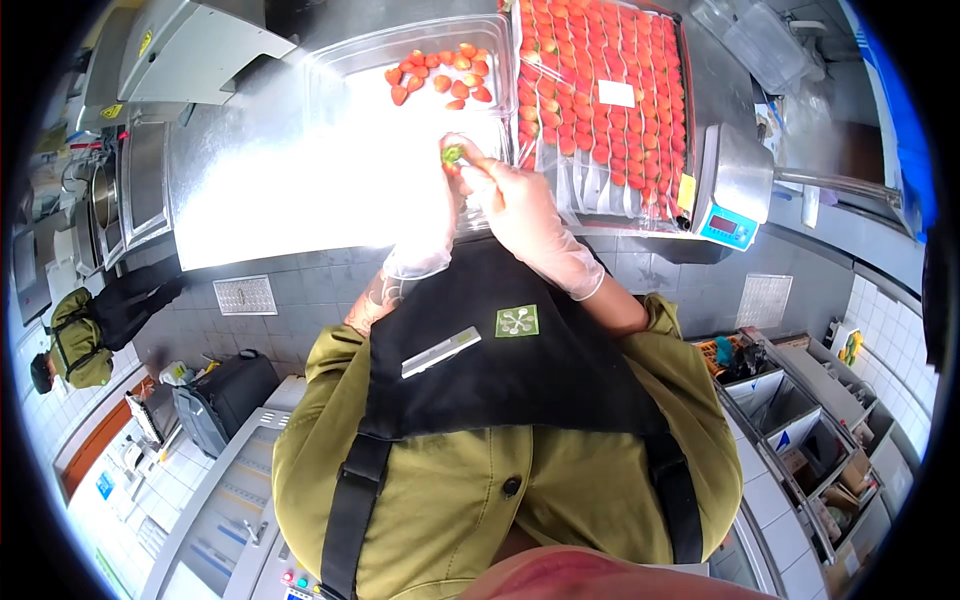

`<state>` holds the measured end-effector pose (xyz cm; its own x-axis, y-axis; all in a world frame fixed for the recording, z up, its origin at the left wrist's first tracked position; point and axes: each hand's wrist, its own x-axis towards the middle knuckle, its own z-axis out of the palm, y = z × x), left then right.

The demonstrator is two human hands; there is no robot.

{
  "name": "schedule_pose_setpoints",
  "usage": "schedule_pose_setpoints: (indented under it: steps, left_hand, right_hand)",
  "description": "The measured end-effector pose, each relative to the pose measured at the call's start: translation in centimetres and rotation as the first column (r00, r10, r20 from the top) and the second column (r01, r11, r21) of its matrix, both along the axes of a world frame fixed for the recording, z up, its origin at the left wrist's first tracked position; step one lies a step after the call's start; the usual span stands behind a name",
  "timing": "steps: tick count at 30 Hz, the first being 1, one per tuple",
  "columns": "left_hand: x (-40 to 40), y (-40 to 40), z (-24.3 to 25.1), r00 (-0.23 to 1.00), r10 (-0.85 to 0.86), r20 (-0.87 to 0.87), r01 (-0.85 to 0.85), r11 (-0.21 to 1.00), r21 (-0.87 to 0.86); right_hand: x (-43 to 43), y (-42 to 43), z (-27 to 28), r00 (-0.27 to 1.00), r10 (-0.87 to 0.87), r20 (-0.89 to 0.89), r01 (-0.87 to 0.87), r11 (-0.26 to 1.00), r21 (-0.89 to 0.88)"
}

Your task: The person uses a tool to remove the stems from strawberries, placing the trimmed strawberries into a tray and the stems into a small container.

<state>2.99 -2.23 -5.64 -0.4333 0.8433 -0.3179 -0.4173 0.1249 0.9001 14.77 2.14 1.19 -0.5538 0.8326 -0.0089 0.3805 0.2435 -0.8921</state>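
Observation:
A strawberry with its green leaves (452, 155) is held in my left hand (444, 199), which wears a clear glove and is partly washed out by glare. My right hand (521, 202), gloved too, has its fingers curled against the same strawberry; whether a small tool is in them I cannot tell. Just beyond my hands is a clear plastic tub (337, 46) with several strawberries (442, 82), no leaves showing, inside. To the right of it stands a large tray of strawberries in rows (592, 97), with bare white liner (585, 184) at its near edge.
A digital scale (731, 187) stands right of the strawberry tray. The steel worktop (225, 195) is glaring on the left, with a metal machine (195, 52) at its far left. A person (82, 337) stands farther off to the left. Bins (795, 420) are behind me at right.

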Motion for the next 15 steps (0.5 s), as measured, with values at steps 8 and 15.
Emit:
schedule_pose_setpoints:
  steps: [8,15]
  left_hand:
    - [-6.9,2.0,-0.3,0.837,-0.037,0.545,-0.077,0.980,0.185]
    - [-8.8,2.9,0.1,0.935,-0.339,0.103,0.319,0.932,0.174]
  right_hand:
    - [2.4,0.6,-1.3,0.997,0.028,-0.072,-0.028,1.000,0.003]
    - [3.2,0.6,-3.2,0.977,0.124,0.176,-0.130,0.991,0.022]
